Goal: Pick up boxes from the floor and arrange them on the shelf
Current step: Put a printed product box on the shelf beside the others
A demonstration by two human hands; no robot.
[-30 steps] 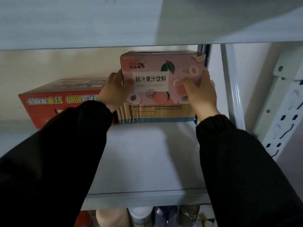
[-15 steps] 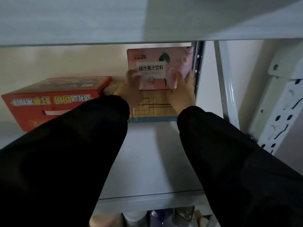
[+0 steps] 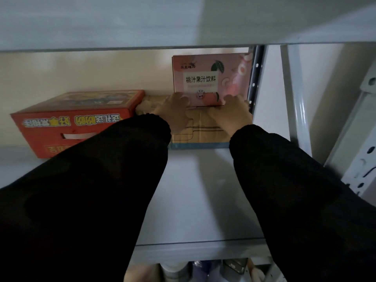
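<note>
A pink juice box (image 3: 211, 78) stands on a brown cardboard box (image 3: 201, 135) at the back right of the grey shelf (image 3: 193, 200). My left hand (image 3: 175, 112) and my right hand (image 3: 236, 112) reach over the brown box's front. The fingertips of both hands touch the lower front edge of the pink box. Neither hand wraps round it. Black sleeves cover both arms and hide much of the shelf. A red box (image 3: 71, 123) lies to the left, beside the brown one.
The upper shelf board (image 3: 183, 21) hangs low over the boxes. Metal uprights (image 3: 295, 98) and a perforated post (image 3: 358, 143) stand at the right. The wall is right behind the boxes. Bottles and cans (image 3: 177, 269) show below the shelf's front edge.
The pink box has gone back toward the wall on top of the brown box. Both hands slid from its sides down to its lower front edge.
</note>
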